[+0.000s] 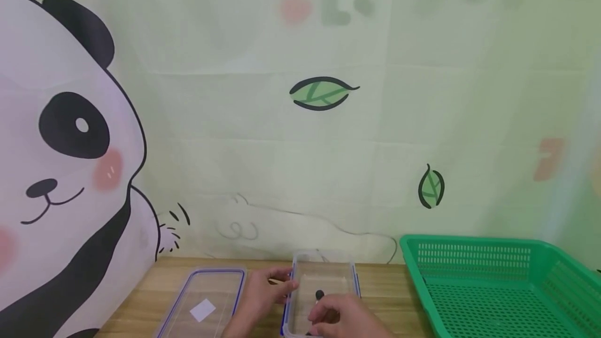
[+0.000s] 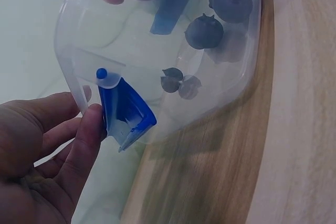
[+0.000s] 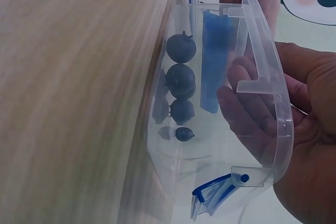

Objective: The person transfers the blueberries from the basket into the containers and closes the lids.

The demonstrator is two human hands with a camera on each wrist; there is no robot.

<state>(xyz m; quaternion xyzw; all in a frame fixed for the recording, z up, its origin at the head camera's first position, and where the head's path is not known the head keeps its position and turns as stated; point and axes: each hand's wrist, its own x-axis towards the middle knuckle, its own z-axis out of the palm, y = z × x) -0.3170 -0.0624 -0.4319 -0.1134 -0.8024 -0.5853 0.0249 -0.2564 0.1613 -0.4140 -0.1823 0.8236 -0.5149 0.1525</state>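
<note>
A clear plastic box (image 1: pixel 324 270) with blue latches stands on the table. Several dark round berries with pointed crowns, like blueberries (image 3: pixel 181 49), lie on its bottom; one blueberry (image 1: pixel 320 294) shows ahead of my right fingers. At the box's left side, my left hand (image 1: pixel 268 292) holds the wall between thumb and fingers, beside a blue latch (image 2: pixel 123 108). My right hand (image 1: pixel 347 317) reaches over the near part of the box with its fingers bent loosely down inside. No berry shows between those fingers (image 3: pixel 252 108) in the right wrist view.
Left of the box lies a clear lid (image 1: pixel 220 286) with a blue seal and a white label (image 1: pixel 202 310). A green mesh basket (image 1: pixel 418 286) stands to the right. Behind the wooden table (image 1: pixel 385 286) hangs a printed cloth (image 1: pixel 235 119) with a panda and leaves.
</note>
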